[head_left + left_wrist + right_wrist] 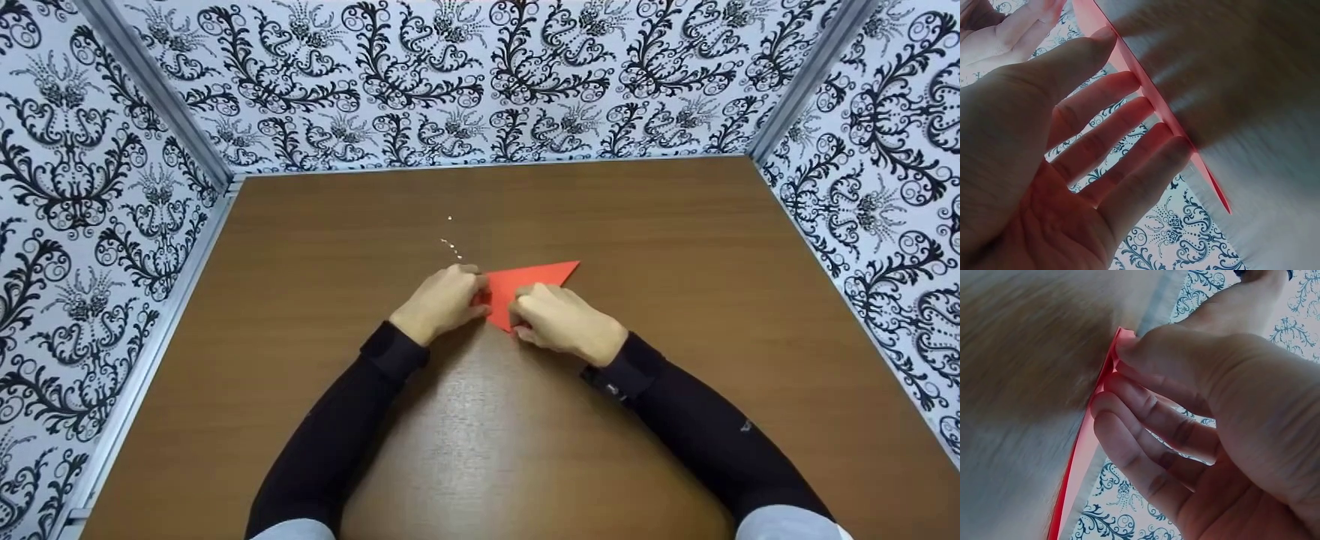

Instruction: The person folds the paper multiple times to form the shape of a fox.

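Head view: left hand (444, 298), unclenched, and right hand (568, 319), grip unclear, partly hide red paper (507, 289) near white specks (451, 246).

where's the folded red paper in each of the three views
Head: folded red paper just right of centre.
Left wrist: folded red paper nearly edge-on, slanting from the top, left of centre, to lower right.
Right wrist: folded red paper nearly edge-on, from upper middle to bottom left.
Shared landmark: scroll-patterned wall.

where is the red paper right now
In the head view, the red paper is on the table just right of center, between the left hand and the right hand, which partly covers it.
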Demonstrator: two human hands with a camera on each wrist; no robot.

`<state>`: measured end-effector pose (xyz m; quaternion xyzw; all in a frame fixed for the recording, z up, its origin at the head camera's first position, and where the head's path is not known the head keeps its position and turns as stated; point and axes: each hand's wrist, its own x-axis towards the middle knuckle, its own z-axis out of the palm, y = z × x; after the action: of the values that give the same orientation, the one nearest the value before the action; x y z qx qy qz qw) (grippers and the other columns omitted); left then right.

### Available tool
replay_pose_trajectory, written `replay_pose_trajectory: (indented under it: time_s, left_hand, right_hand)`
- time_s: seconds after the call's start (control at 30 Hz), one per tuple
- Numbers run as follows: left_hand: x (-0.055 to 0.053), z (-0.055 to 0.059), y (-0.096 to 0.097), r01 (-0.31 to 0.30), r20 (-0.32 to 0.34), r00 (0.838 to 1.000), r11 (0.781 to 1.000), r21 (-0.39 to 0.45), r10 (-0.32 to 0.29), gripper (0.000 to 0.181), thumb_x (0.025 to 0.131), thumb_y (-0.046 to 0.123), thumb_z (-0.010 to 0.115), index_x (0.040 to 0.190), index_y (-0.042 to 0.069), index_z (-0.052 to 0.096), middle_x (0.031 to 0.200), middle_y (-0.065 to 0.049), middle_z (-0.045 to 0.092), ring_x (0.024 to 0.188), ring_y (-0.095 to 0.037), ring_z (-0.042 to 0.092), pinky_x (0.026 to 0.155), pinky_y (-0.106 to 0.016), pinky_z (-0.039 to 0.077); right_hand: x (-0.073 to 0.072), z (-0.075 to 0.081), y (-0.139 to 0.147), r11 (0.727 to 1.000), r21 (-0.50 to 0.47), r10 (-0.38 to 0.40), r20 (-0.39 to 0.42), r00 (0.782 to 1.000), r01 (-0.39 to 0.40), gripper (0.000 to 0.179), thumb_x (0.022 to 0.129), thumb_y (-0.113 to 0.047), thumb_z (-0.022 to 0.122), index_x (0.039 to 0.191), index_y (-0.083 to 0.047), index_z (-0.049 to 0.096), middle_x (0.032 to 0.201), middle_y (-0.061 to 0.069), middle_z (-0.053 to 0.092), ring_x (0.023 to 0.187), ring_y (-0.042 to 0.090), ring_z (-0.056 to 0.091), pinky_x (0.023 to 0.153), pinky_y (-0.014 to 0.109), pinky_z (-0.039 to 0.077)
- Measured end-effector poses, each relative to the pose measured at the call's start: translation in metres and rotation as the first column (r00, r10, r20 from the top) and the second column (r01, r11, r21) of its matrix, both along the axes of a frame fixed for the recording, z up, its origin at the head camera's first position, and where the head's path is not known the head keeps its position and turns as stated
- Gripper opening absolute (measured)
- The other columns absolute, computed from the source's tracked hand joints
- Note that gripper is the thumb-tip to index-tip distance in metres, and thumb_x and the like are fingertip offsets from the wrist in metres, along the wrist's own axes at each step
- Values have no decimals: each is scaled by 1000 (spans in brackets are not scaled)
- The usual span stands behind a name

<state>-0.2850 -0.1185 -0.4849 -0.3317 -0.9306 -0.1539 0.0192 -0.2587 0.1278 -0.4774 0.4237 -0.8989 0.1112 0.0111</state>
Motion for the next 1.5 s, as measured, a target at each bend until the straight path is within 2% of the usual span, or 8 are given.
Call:
replay_pose_trajectory:
  time_s: [0.27, 0.63, 0.9, 0.97, 1.1, 1.23, 1.43, 1.5]
  left_hand:
    - [1, -2, -2, -4, 8, 1000, 1000, -13, 4, 21, 103, 23, 92, 112, 5, 85, 114, -15, 81, 99, -31, 80, 89, -47, 69]
    - [2, 1, 0, -17, 23, 1000, 1000, 0, 17, 19, 103, 20, 91, 112, 4, 85, 111, -14, 79, 98, -31, 79, 88, -48, 68]
    - [3, 1, -2, -3, -50, 999, 1000, -26, 2, 18, 103, 22, 92, 110, 7, 86, 107, -13, 77, 97, -33, 78, 84, -50, 68]
    - [2, 1, -2, -8, -50, 999, 1000, -28, 7, 19, 103, 23, 92, 110, 7, 85, 107, -13, 76, 96, -33, 78, 83, -50, 68]
    - [1, 0, -2, -16, -49, 999, 1000, -24, 15, 19, 103, 24, 92, 108, 8, 85, 105, -12, 76, 94, -31, 78, 82, -49, 68]
    - [1, -1, -3, -19, -47, 999, 1000, -15, 18, 19, 102, 24, 93, 107, 8, 85, 104, -12, 75, 95, -31, 77, 82, -50, 68]
    - [1, -1, -3, -18, -36, 999, 1000, 3, 18, 19, 101, 23, 93, 105, 7, 84, 103, -12, 75, 96, -32, 76, 82, -50, 68]
    - [1, -1, -3, -19, -33, 999, 1000, 9, 19, 19, 101, 23, 93, 104, 7, 84, 103, -12, 75, 96, -31, 75, 81, -50, 68]
  right_hand:
    - [2, -1, -1, 1000, -12, 0, 19, 1000, 0, 8, 97, -13, 91, 96, -12, 83, 97, 5, 77, 82, 18, 72, 71, 39, 66]
    - [2, -3, -3, 1000, -1, -30, -21, 999, 30, 11, 96, -5, 88, 97, -10, 78, 98, 8, 74, 84, 25, 74, 71, 44, 66]
    - [-1, -1, 1, 999, -45, 2, -79, 997, -5, 16, 94, -6, 90, 107, -11, 81, 104, 8, 78, 84, 28, 77, 71, 46, 68]
    - [-3, 0, 1, 998, -63, 13, -82, 997, -18, 15, 96, -7, 90, 108, -10, 81, 105, 9, 78, 86, 28, 78, 72, 45, 68]
    - [-7, 1, 2, 989, -127, 64, -49, 997, -69, 13, 97, 0, 85, 108, -7, 81, 106, 13, 79, 91, 29, 80, 78, 43, 70]
    - [-10, 4, 3, 970, -214, 123, 12, 992, -118, 13, 96, 6, 82, 106, -3, 82, 104, 17, 81, 93, 29, 82, 81, 42, 71]
    - [-11, 8, 5, 955, -271, 151, 82, 985, -124, 11, 97, 4, 87, 107, 0, 83, 103, 18, 81, 89, 27, 85, 79, 38, 72]
    - [-12, 8, 5, 952, -279, 151, 79, 985, -124, 10, 98, 4, 86, 107, 0, 83, 103, 17, 82, 90, 27, 85, 79, 39, 72]
